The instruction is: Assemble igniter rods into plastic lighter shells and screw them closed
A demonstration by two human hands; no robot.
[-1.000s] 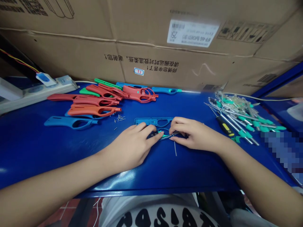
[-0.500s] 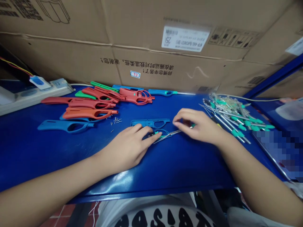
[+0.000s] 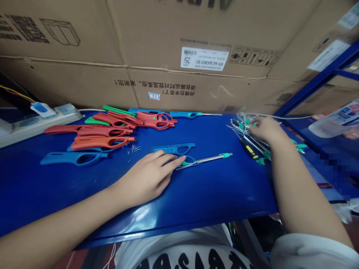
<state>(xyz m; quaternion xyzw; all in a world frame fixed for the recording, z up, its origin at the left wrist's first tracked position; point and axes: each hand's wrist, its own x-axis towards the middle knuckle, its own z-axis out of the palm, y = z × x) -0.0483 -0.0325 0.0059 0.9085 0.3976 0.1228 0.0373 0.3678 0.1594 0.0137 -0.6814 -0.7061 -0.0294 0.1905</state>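
While left hand (image 3: 153, 175) covers lighter (image 3: 210, 159), right hand (image 3: 267, 130) enters tubes (image 3: 252, 141)

Risks. Left hand, fingers curved, grip hidden: lifting might let wires (image 3: 187, 166) slip from the lighter, centre of table (image 3: 202, 198). Right hand, fingertips blurred, hold unclear: tugging could tangle the tubes.

Materials. Shells (image 3: 92, 142), smooth moulded plastic, looped. Pins (image 3: 134, 148), fine metal, scattered. Lighter, straight shiny barrel, green collar (image 3: 224, 155). Tubes, metal with green plastic, heaped.

Two metal-tubed blue casings (image 3: 181, 114), at least four red casings (image 3: 103, 130), one orange casing (image 3: 92, 144), one black-and-yellow tool (image 3: 248, 148)
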